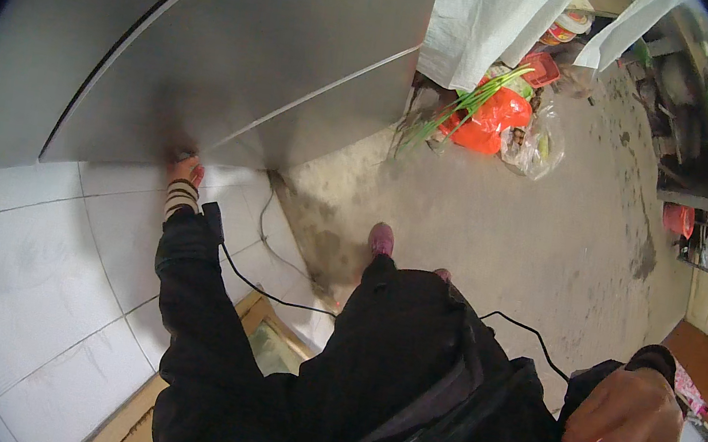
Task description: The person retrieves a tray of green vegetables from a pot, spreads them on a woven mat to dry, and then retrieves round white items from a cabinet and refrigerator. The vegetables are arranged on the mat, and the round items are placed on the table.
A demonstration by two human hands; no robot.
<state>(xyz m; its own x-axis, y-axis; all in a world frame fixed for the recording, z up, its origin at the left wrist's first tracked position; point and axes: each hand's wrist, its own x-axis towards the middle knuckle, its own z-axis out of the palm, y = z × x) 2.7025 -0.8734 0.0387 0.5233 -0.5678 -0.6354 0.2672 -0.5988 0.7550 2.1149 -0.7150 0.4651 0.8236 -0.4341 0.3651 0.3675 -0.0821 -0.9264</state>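
A large grey refrigerator [326,23] with smooth door panels fills the upper left. My left hand [187,167] reaches to the side edge of its door, above the seam between two panels; the fingertips are partly hidden, and how they grip is unclear. My right hand [624,438] hangs at the lower right, near the camera, its fingers loosely bent and apart, with nothing seen in it. Both sleeves are dark, with a striped cuff at the left wrist.
Green onions [476,106], an orange-red plastic bag [491,122] and a clear bag [546,146] lie on the floor beneath a white curtain [466,28]. A cable [265,223] runs along the tiled wall [40,260]. Shelves with a red bucket [679,220] stand at the right.
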